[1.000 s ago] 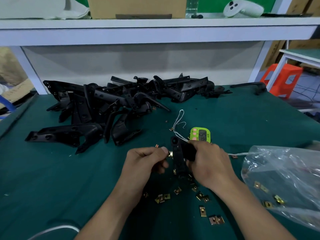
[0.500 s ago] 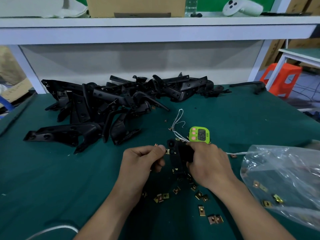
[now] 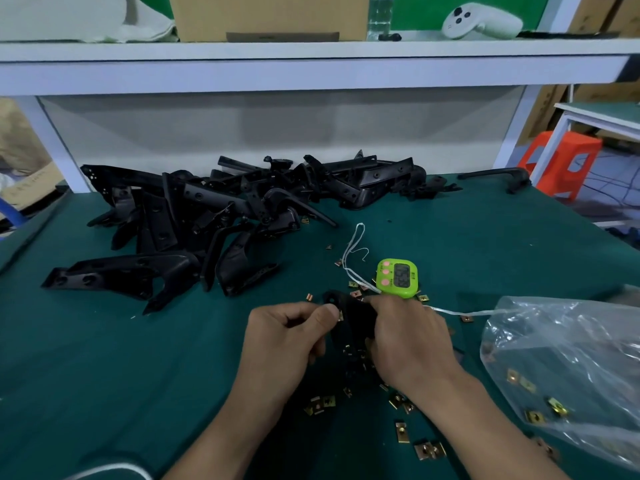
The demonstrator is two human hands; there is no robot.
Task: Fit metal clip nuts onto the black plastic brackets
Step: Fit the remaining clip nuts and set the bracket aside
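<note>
A black bracket (image 3: pixel 353 320) was held at centre, a brass-coloured clip nut (image 3: pixel 340 316) set against its nine-o'clock edge. Other brackets (image 3: pixel 207 199) were piled at ten o'clock, loose nuts (image 3: pixel 401 432) scattered at five.

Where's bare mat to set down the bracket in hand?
Free: near-left mat, between the bracket pile and the left hand pinching a clip nut; also far-right mat beyond the timer, up to the lone handle. Crowded: loose clip nuts near the right hand gripping the bracket, plastic bag at right.
</note>
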